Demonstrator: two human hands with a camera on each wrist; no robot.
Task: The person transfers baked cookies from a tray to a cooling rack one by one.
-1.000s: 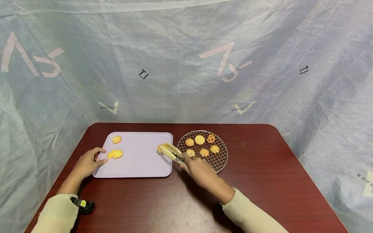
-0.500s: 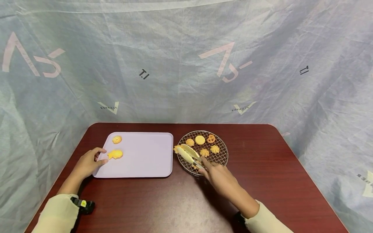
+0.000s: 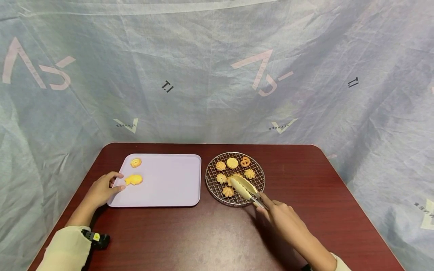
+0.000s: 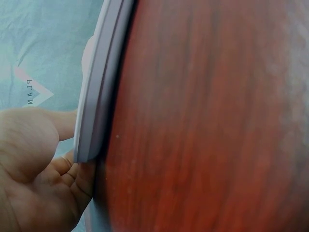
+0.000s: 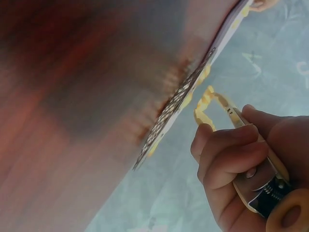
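Observation:
My left hand [image 3: 103,190] grips the left edge of a lilac tray [image 3: 169,188], thumb over the rim; in the left wrist view its fingers [image 4: 72,176] curl at the tray's edge. On the tray lie a fish-shaped cookie [image 3: 134,179] and an oval cookie [image 3: 136,162]. My right hand [image 3: 285,220] holds cream-tipped metal tongs [image 3: 241,188] over a round wire rack [image 3: 212,188]. A golden cookie [image 3: 229,181] shows at the tong tips, partly covering another cookie. In the right wrist view the tongs [image 5: 263,176] stand above the rack, fingers wrapped round them.
On the rack around the tongs lie a swirl cookie [image 3: 220,166], a round cookie [image 3: 232,162], a pretzel [image 3: 245,162], a star-shaped cookie [image 3: 249,173] and two flower-shaped cookies [image 3: 228,192]. The dark red table [image 3: 305,180] ends at a grey cloth backdrop [image 3: 210,94].
My right hand has carried the tongs and the cookie at their tips rightward, from over the tray's right side to over the rack's middle. The left hand has stayed on the tray.

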